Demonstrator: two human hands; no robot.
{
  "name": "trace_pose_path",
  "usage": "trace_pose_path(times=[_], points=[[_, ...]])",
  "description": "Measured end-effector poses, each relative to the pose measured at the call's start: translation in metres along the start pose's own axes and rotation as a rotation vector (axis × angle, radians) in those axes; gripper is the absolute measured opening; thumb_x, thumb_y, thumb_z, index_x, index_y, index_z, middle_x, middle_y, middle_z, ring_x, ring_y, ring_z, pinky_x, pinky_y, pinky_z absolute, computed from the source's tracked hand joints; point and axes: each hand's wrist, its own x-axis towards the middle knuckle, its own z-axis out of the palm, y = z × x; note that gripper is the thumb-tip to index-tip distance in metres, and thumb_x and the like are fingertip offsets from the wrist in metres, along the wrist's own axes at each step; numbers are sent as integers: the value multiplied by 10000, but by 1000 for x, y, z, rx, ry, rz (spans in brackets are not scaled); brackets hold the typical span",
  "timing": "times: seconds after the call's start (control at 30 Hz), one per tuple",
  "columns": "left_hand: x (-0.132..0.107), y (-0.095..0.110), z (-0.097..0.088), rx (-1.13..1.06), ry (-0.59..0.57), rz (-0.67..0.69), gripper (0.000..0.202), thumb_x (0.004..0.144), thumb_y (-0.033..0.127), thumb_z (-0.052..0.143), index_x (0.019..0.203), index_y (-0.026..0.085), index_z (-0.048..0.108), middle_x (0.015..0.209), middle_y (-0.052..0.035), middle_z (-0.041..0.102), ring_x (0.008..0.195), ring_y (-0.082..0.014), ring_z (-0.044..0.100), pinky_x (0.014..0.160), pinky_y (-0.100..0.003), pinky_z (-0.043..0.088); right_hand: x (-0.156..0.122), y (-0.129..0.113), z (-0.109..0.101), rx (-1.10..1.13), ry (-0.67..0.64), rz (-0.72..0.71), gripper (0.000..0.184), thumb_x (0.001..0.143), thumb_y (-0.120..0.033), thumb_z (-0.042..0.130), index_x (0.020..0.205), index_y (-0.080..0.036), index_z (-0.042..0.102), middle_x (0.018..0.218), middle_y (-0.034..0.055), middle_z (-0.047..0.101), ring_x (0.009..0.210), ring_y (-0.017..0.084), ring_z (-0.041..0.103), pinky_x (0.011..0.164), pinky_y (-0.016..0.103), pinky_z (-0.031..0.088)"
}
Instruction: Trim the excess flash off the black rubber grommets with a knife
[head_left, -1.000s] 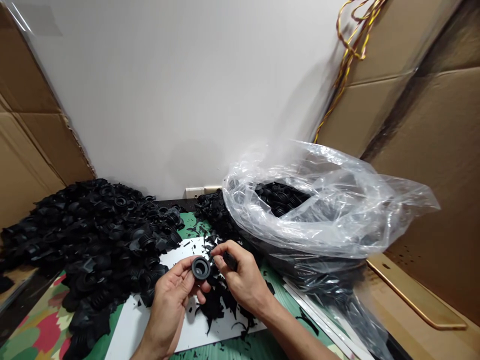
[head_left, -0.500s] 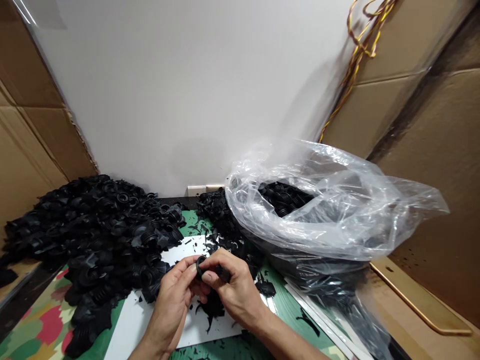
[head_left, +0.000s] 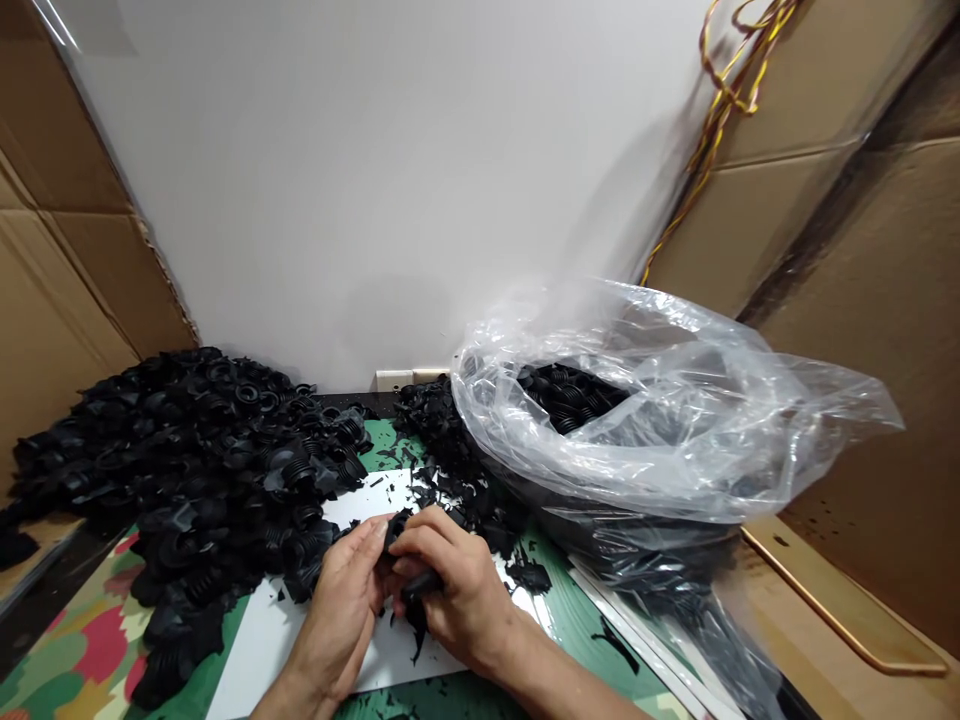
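Note:
My left hand and my right hand are pressed together over a white sheet, fingers closed. Between them sits a black rubber ring part, pinched by my left fingers and mostly hidden. My right hand also grips a small dark tool; I cannot make out what kind. Black rubber scraps lie on the sheet under the hands.
A big heap of black ribbed rubber boots covers the left of the table. A clear plastic bag holding more boots stands at the right. Cardboard boxes flank both sides. Yellow-red wires hang on the wall.
My hands have closed together and dropped nearer the sheet. The ring, plainly visible in my left fingers a second ago, is now almost covered by my right hand.

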Motion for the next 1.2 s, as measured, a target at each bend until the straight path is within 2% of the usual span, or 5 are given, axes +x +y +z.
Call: trace_pose_path(times=[0.33, 0.67, 0.87, 1.03, 1.2], points=[[3, 5, -8, -1, 44, 44, 310, 676, 427, 724, 678, 136, 618, 568, 23, 552, 423, -64, 421, 396, -183, 303, 7, 6, -24, -366, -222, -279, 267, 654, -12, 417, 765, -194, 578, 753, 44, 632, 563, 151, 522, 505, 247, 371], [-2, 6, -7, 56, 27, 62, 299, 720, 426, 681, 853, 157, 684, 599, 17, 556, 481, -86, 452, 464, -194, 358, 3, 7, -18, -195, -91, -48, 469, 668, 14, 431, 1072, -197, 543, 932, 72, 607, 756, 161, 607, 584, 221, 468], [0, 3, -9, 131, 57, 135, 389, 706, 468, 688, 926, 147, 686, 633, -1, 599, 521, -119, 484, 469, -224, 370, 1, -2, -9, -254, -101, -61, 269, 748, -33, 424, 910, -185, 575, 787, 54, 600, 621, 148, 566, 506, 219, 415], [3, 1, -11, 311, 132, 302, 383, 683, 419, 720, 974, 175, 673, 623, 24, 592, 508, -104, 458, 480, -209, 385, -1, -8, -8, -26, -103, -12, 206, 766, -69, 448, 847, -195, 590, 762, 39, 614, 657, 154, 579, 573, 236, 427], [5, -4, -11, 351, 115, 325, 324, 621, 285, 766, 921, 186, 694, 765, -18, 672, 616, -143, 564, 543, -229, 437, 10, 1, -20, 172, 137, 423, 168, 833, -283, 510, 770, -165, 611, 657, 12, 581, 604, 143, 522, 573, 248, 412]])
